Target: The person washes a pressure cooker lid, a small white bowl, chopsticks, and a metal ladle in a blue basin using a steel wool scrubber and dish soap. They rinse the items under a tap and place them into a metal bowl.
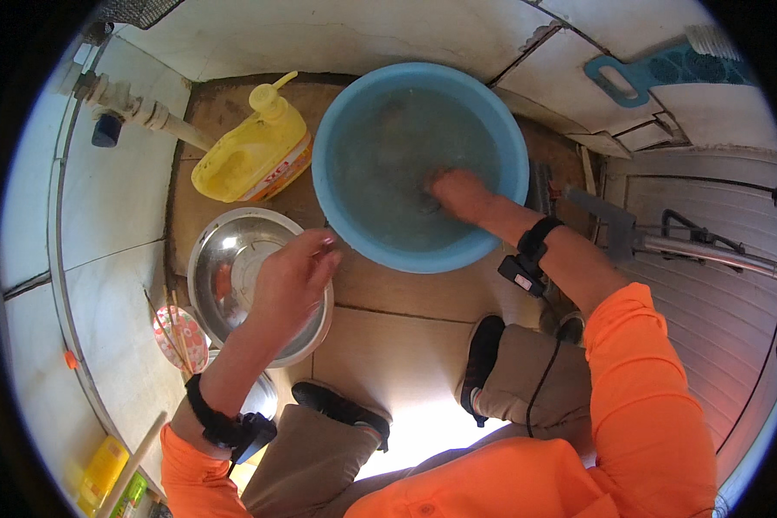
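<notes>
A blue plastic basin [346, 220] of cloudy, greyish water stands on the floor in front of me. My right hand [460, 193] reaches into it, its fingers under the murky surface, so whatever they touch is hidden. Over the right side of a stainless steel bowl [208, 259] hovers my left hand [294, 281], close to the basin's rim. Its fingers are curled towards the thumb, and I cannot tell whether something small sits between them. The bowl has a shiny inside with light reflections; my hand and forearm cover part of it.
A yellow pump bottle [252, 152] stands behind the bowl. At left, sticks [177, 330] lean by a pink patterned container [191, 340]. A pipe [162, 120] runs along the tiled wall. On the right are a blue-handled brush [664, 71] and a metal pole [706, 249]. My shoes [343, 408] flank the floor tiles.
</notes>
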